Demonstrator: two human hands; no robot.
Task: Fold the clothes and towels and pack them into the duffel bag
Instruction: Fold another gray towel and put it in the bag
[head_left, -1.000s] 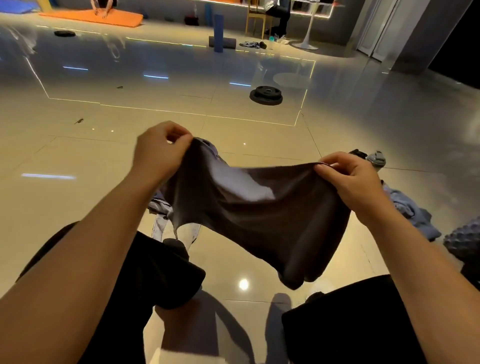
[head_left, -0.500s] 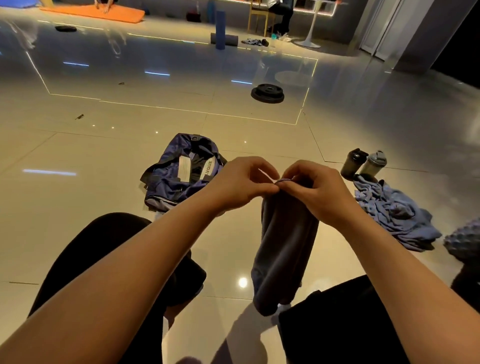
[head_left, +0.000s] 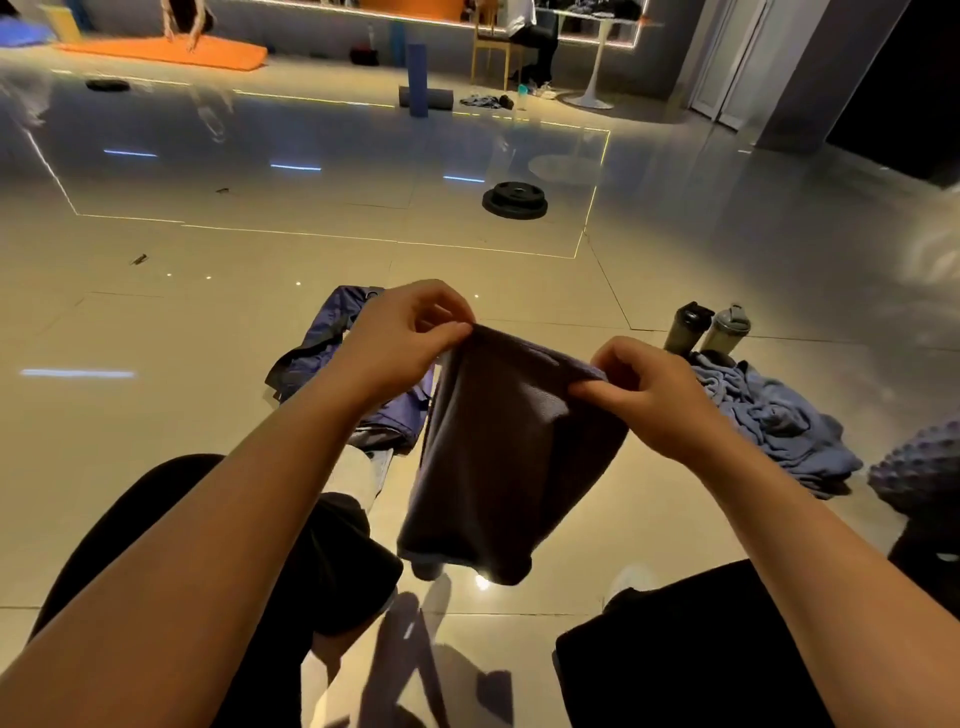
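So the dark cloth (head_left: 511, 457) is up in the air between both hands, hanging over the glossy tiled floor (head_left: 156, 322) in front of the person's knees. The left hand (head_left: 402, 338) pinches one top corner and the right hand (head_left: 644, 387) pinches the other, so each grip is a narrow thumb-and-finger pinch closed on the cloth's upper edge. Holding it by the top corners makes sense to me: gravity pulls the rest straight and the wrinkles drop out, which sets up a clean fold. It already looks doubled over, with a paler edge showing along the left side, though I can't tell how many layers there are.

Texture-wise it's a soft, matte, dark brownish-grey fabric, limp, with rounded bottom corners. Towel or garment, can't say for sure.

The duffel bag (head_left: 332, 364) sits on the floor just behind the left hand, navy blue with dark straps, slumped and floppy like thin nylon. Off to the right lies a crumpled blue garment (head_left: 774, 415), thicker and fleecy-looking, not yet folded. Just behind it stand two shaker bottles (head_left: 709, 330), hard plastic, upright, side by side. A black weight plate (head_left: 514, 198) lies flat further out.
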